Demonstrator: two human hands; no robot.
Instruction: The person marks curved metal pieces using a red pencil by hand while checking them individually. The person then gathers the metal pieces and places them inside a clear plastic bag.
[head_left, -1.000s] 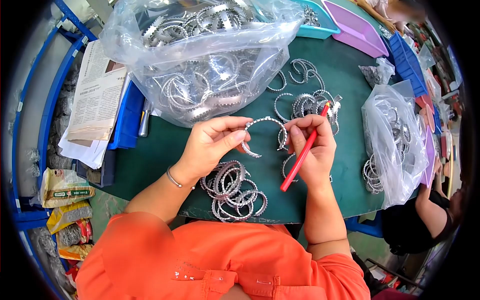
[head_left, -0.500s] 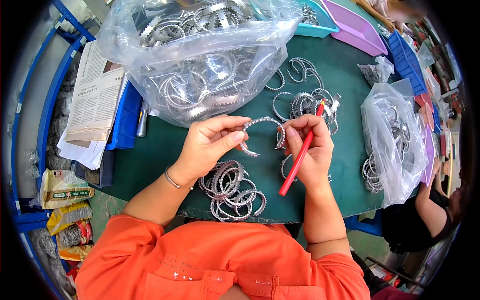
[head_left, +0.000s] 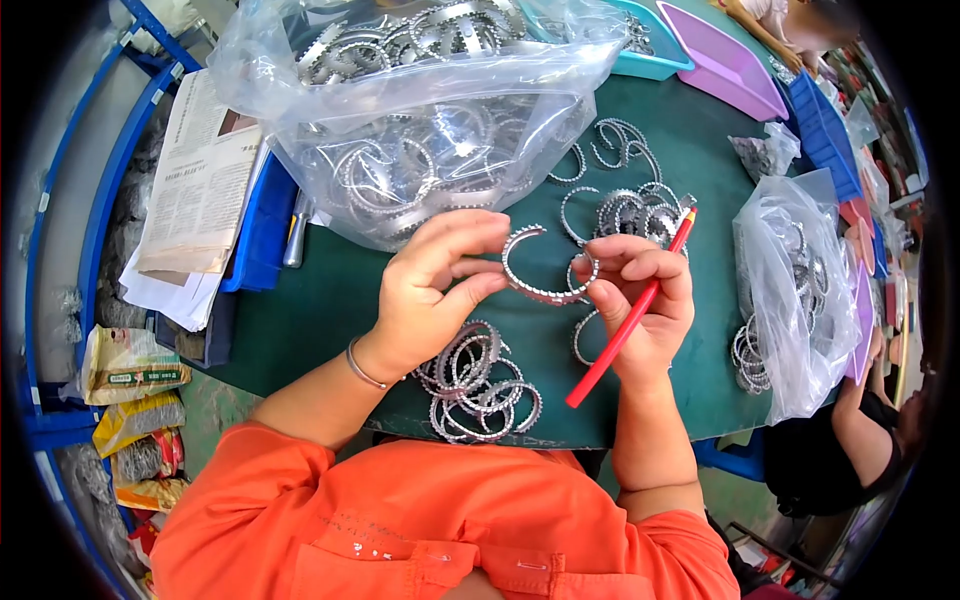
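Note:
An open metal bangle (head_left: 548, 297) with a notched, toothed rim is held up over the table, its gap facing up and to the right. My left hand (head_left: 430, 285) pinches its left side between thumb and fingers. Its right end sits at the thumb and fingertips of my right hand (head_left: 645, 315). That hand also carries a red pencil (head_left: 628, 328) slanting across the palm, its tip pointing up and away. A heap of similar bangles (head_left: 463, 378) lies between my forearms near the table edge. Beyond my right hand is another cluster of bangles (head_left: 622, 214).
A large clear plastic bag (head_left: 330, 120) full of bangles stands at the back. Teal (head_left: 652, 64) and purple (head_left: 740, 75) trays are behind it. A smaller bag (head_left: 785, 300) lies right; newspapers (head_left: 195, 190) rest on a blue bin left. Other people sit at the right.
The bangle has been turned over in my fingers: its gap faced down before and now faces up. Both hands shifted slightly to the right, and the view moved a little.

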